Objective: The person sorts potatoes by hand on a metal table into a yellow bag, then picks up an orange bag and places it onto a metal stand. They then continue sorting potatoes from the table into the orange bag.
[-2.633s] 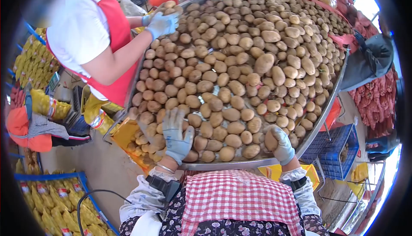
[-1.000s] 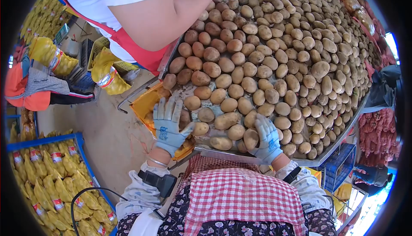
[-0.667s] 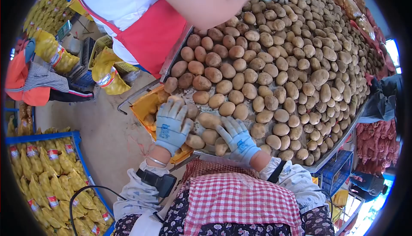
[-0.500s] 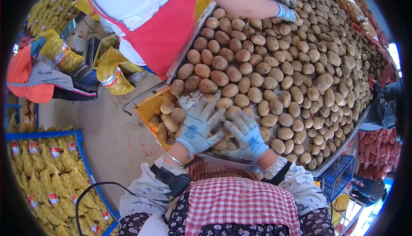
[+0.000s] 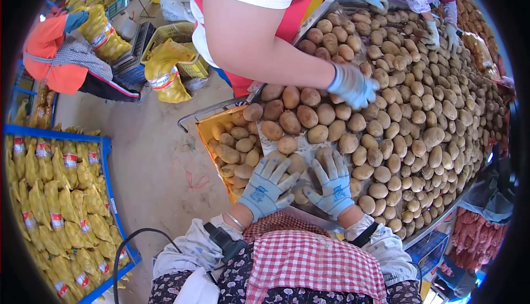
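Potatoes (image 5: 408, 149) cover a large metal-edged table. My left hand (image 5: 268, 188), in a pale blue glove, lies with fingers spread at the near left corner, beside the yellow-lined opening (image 5: 234, 152) filled with potatoes. My right hand (image 5: 333, 187), gloved alike, is spread palm down with its fingers touching potatoes. A few potatoes (image 5: 296, 164) sit between the two hands, partly covered by them. Neither hand has its fingers wrapped round anything.
A co-worker's gloved hand (image 5: 353, 86) reaches across the potatoes just ahead. Other gloved hands (image 5: 433, 36) are at the far side. A blue-framed rack (image 5: 105, 160) of yellow sacks stands left. A person in orange (image 5: 55, 64) handles a sack behind.
Both my hands have moved slightly down in view, with fingers now spread flat. The co-worker's arm has come nearer. More gloved hands show at the far side, and the view has shifted.
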Motion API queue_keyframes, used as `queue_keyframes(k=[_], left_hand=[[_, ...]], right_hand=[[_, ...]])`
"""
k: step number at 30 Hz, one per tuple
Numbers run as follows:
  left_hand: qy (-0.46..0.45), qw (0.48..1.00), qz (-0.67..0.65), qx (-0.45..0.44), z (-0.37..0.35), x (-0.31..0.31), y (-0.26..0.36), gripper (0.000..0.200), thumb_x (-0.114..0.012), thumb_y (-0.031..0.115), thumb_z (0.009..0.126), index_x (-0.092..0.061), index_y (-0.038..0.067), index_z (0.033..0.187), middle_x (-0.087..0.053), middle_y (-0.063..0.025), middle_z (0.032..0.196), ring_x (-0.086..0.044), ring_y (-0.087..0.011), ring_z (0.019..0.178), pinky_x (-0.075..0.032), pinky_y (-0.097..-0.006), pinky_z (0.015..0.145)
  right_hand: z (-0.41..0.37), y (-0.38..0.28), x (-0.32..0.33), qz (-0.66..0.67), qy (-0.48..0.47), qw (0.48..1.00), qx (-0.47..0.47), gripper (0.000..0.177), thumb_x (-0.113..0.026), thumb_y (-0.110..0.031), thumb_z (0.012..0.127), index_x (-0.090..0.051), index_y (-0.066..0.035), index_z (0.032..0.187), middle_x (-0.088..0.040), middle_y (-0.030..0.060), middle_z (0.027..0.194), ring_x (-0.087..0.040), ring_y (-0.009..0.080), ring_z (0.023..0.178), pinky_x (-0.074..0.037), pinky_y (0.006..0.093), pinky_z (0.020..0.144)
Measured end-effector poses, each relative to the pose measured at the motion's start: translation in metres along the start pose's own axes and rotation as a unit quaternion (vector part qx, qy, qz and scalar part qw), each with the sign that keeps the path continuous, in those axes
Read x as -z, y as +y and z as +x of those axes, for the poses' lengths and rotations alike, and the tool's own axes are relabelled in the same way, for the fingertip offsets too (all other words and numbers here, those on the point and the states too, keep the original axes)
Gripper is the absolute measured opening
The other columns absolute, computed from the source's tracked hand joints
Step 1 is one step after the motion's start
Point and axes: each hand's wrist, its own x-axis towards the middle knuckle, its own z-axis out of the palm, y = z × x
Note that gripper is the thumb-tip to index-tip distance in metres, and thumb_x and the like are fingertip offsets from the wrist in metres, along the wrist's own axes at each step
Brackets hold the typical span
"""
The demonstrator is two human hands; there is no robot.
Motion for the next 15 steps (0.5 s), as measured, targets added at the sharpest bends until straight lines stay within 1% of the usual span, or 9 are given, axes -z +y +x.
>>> queue_keyframes(k=[1,3,4,5,7,8,11,13,15], left_hand=[[0.003,1.0,-0.001,0.005,-0.004,0.0,-0.004,0.051,-0.06,0.029,0.079,-0.051,0.011,0.126,-0.047,-0.0203,0.128,-0.042,-0.0431,0.12,-0.035,-0.0554,0.099],[0.007,0.992,0.029,0.12,-0.008,0.01,-0.015,0.051,-0.061,0.031,0.08,-0.051,0.011,0.126,-0.047,-0.0211,0.126,-0.041,-0.0442,0.12,-0.034,-0.0555,0.099],[0.059,0.988,0.078,0.117,-0.018,0.011,-0.024,0.054,-0.061,0.03,0.079,-0.05,0.009,0.128,-0.045,-0.022,0.129,-0.04,-0.0457,0.12,-0.033,-0.0555,0.1],[0.064,0.989,0.076,0.114,-0.022,0.009,-0.033,0.054,-0.061,0.03,0.079,-0.05,0.009,0.128,-0.045,-0.022,0.129,-0.04,-0.0457,0.12,-0.033,-0.0555,0.1],[0.133,0.974,0.105,0.147,-0.024,0.005,-0.049,0.061,-0.061,0.032,0.078,-0.046,0.008,0.132,-0.04,-0.0234,0.136,-0.037,-0.0445,0.125,-0.029,-0.0545,0.104],[0.116,0.983,0.068,0.127,-0.008,0.016,-0.047,0.064,-0.06,0.033,0.079,-0.043,0.008,0.134,-0.038,-0.0224,0.139,-0.035,-0.0445,0.127,-0.027,-0.0544,0.106],[0.108,0.991,0.058,0.059,0.043,0.017,-0.04,0.063,-0.059,0.035,0.079,-0.043,0.007,0.134,-0.038,-0.0201,0.141,-0.036,-0.0429,0.127,-0.025,-0.0542,0.108],[0.092,0.992,0.055,0.073,0.056,0.004,-0.045,0.062,-0.06,0.035,0.079,-0.046,0.007,0.132,-0.04,-0.0205,0.139,-0.037,-0.0436,0.126,-0.027,-0.0542,0.106],[0.055,0.994,0.082,0.044,0.057,-0.006,-0.054,0.062,-0.06,0.033,0.079,-0.045,0.008,0.134,-0.043,-0.0194,0.137,-0.041,-0.0395,0.124,-0.028,-0.0527,0.106]], right_hand=[[0.001,-0.002,-0.001,-0.001,-0.004,1.0,0.004,0.062,-0.065,-0.04,0.076,-0.049,-0.014,0.13,-0.038,0.0181,0.14,-0.033,0.0432,0.129,-0.028,0.0561,0.104],[0.004,-0.008,-0.003,-0.053,-0.119,0.987,0.095,0.061,-0.065,-0.037,0.076,-0.049,-0.014,0.13,-0.04,0.0182,0.139,-0.035,0.0436,0.128,-0.032,0.0549,0.102],[0.011,-0.017,-0.008,0.003,-0.098,0.985,0.144,0.054,-0.065,-0.032,0.077,-0.053,-0.01,0.124,-0.045,0.0179,0.133,-0.041,0.0406,0.125,-0.036,0.0533,0.1],[0.016,-0.023,-0.01,-0.003,-0.096,0.985,0.143,0.054,-0.065,-0.032,0.077,-0.053,-0.01,0.124,-0.045,0.0179,0.133,-0.041,0.0406,0.125,-0.036,0.0533,0.1],[0.024,-0.03,-0.012,0.107,-0.093,0.965,0.222,0.05,-0.064,-0.03,0.076,-0.055,-0.01,0.121,-0.045,0.0174,0.134,-0.044,0.0404,0.12,-0.035,0.0518,0.102],[0.03,-0.026,-0.008,0.106,-0.091,0.965,0.221,0.05,-0.064,-0.03,0.076,-0.055,-0.01,0.121,-0.045,0.0174,0.134,-0.044,0.0404,0.12,-0.035,0.0518,0.102],[0.051,-0.005,0.013,0.026,0.044,0.998,0.026,0.048,-0.066,-0.029,0.076,-0.055,-0.006,0.116,-0.05,0.0161,0.127,-0.048,0.0363,0.117,-0.039,0.0504,0.096],[0.05,0.004,0.009,-0.043,0.051,0.998,-0.01,0.045,-0.066,-0.029,0.075,-0.057,-0.006,0.113,-0.05,0.0156,0.128,-0.047,0.0364,0.119,-0.038,0.05,0.098],[0.046,0.015,0.008,-0.11,0.057,0.991,-0.043,0.043,-0.066,-0.029,0.075,-0.059,-0.006,0.111,-0.05,0.0152,0.128,-0.046,0.0365,0.12,-0.036,0.0495,0.099]])
